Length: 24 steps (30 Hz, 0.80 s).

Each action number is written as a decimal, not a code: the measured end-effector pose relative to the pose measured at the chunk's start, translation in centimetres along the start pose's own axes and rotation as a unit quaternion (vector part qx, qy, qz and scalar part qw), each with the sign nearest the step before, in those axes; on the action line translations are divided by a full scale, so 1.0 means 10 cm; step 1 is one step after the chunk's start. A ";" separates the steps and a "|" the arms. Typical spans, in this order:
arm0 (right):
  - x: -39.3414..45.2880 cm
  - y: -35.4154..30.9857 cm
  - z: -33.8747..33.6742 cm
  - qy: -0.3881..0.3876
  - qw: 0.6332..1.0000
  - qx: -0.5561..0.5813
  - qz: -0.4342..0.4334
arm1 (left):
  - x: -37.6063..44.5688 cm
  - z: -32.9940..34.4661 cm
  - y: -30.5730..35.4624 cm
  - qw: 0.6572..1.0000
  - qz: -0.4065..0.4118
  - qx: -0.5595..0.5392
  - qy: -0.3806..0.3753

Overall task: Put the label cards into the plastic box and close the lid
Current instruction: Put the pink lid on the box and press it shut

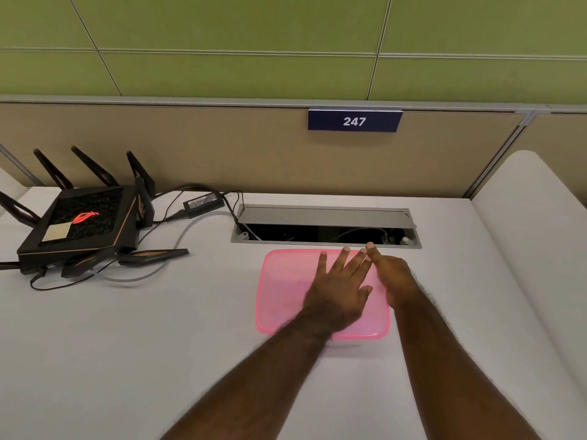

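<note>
You worked at a pale, matte desk [127, 344] backed by a tan fabric partition [190, 147] carrying a dark blue plate [354, 121] marked 247, with green wall panels [222, 42] above. A grey metal cable hatch [325, 225] stood open at twelve o'clock from the plastic box [286, 287], just beside its far edge. The box was pink, translucent, rectangular with rounded corners, its lid on; no label cards could be made out through it. Your left hand [341, 290] lay flat on the lid, fingers spread. Your right hand [392, 274] rested at the box's three o'clock edge, fingers extended together. At nine o'clock, well apart, sat an angular black router [85, 220] with antennas, cables and a power brick [203, 203].
</note>
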State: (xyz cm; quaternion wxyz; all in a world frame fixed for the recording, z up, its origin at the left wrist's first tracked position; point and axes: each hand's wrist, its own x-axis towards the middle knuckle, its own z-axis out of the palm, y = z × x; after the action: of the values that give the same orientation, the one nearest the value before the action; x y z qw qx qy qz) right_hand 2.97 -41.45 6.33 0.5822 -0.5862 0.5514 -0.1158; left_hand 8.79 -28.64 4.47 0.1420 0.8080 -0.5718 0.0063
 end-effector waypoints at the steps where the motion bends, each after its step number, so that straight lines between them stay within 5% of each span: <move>1: 0.00 0.01 -0.02 0.001 1.000 -0.014 0.000 | 0.03 0.01 0.05 1.000 -0.014 0.007 -0.010; 24: 0.19 0.04 -0.08 0.002 0.998 -0.055 0.003 | 0.08 0.01 0.08 0.997 -0.057 0.028 -0.053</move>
State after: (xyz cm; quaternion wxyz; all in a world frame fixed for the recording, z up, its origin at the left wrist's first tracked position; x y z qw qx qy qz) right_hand 2.84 -43.24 5.23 0.5479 -0.6157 0.5599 -0.0851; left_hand 8.34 -29.59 4.72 0.0889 0.8422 -0.5310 -0.0285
